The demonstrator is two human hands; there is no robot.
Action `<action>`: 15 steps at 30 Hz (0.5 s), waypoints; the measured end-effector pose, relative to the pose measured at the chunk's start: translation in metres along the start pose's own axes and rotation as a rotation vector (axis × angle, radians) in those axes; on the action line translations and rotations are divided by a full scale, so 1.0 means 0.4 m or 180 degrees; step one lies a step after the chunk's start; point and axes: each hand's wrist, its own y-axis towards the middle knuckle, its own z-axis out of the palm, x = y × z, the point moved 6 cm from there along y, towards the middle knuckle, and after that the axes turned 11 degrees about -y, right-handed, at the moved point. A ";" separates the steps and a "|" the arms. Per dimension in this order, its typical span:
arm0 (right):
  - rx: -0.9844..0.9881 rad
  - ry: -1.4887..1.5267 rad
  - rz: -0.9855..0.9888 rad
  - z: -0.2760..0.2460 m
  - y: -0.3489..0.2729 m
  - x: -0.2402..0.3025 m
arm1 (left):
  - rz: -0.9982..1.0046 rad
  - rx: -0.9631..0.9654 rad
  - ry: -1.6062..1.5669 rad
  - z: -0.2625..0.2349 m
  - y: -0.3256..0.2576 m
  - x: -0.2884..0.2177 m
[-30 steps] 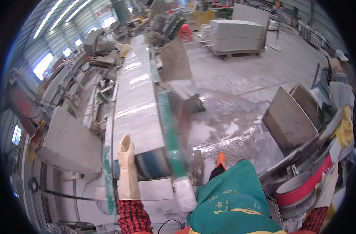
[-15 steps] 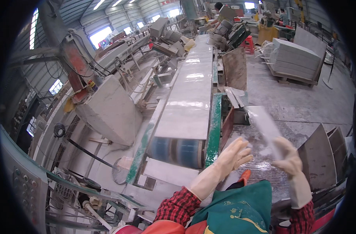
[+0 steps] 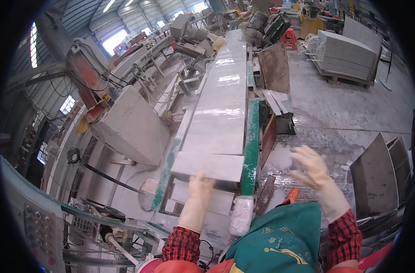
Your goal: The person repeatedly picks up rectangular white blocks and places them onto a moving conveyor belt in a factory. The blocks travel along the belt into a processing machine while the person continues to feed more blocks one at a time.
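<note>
A pale rectangular stone slab (image 3: 209,166) lies across the near end of the wet conveyor belt (image 3: 219,113), over the roller. My left hand (image 3: 201,184), in a cream rubber glove, is closed at the slab's near edge; the fingers beneath are hidden. Off to the right of the belt, my gloved right hand (image 3: 311,167) hangs in the air above the wet floor. Its fingers are spread and slightly blurred, with nothing in them.
Green rails (image 3: 250,150) border the belt. White stone strips (image 3: 275,102) rest beside it, right. Brown boards (image 3: 375,179) lean at the right; stacked slabs (image 3: 346,54) stand on a pallet behind. A control panel (image 3: 39,232) is at lower left.
The slab has gone from my right hand, over the floor, onto the belt's near end. My left hand has moved left and down to its edge. My right hand has let go.
</note>
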 end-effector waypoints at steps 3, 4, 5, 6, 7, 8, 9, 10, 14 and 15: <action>0.0150 -0.0429 0.1318 -0.047 -0.272 -0.219 | -0.0048 -0.0214 -0.0022 -0.072 0.060 0.007; 0.0069 -0.0247 0.1627 -0.089 -0.383 -0.287 | -0.0070 -0.0255 -0.0042 -0.090 0.079 0.014; 0.0089 -0.0653 0.1899 -0.131 -0.500 -0.339 | -0.0102 -0.0322 -0.0075 -0.106 0.095 0.022; 0.0070 -0.0967 0.2246 -0.182 -0.623 -0.388 | -0.0077 -0.0244 -0.0029 -0.111 0.108 0.028; -0.0009 -0.0806 0.2823 -0.233 -0.757 -0.435 | -0.0063 -0.0189 0.0005 -0.112 0.117 0.035; 0.0120 -0.1268 0.3020 -0.297 -0.880 -0.458 | -0.0057 -0.0283 0.0077 -0.116 0.122 0.042; 0.0181 -0.1339 0.3411 -0.361 -1.007 -0.474 | 0.0001 -0.0104 0.0006 -0.105 0.124 0.046; 0.0213 -0.1577 0.3725 -0.426 -1.120 -0.480 | 0.0046 -0.0086 -0.0033 -0.098 0.124 0.052; 0.0669 -0.2563 0.4885 -0.586 -1.451 -0.419 | 0.0134 -0.0179 -0.0153 -0.079 0.114 0.059; 0.0755 -0.2887 0.4868 -0.597 -1.486 -0.389 | 0.0068 -0.0309 0.0089 -0.079 0.119 0.057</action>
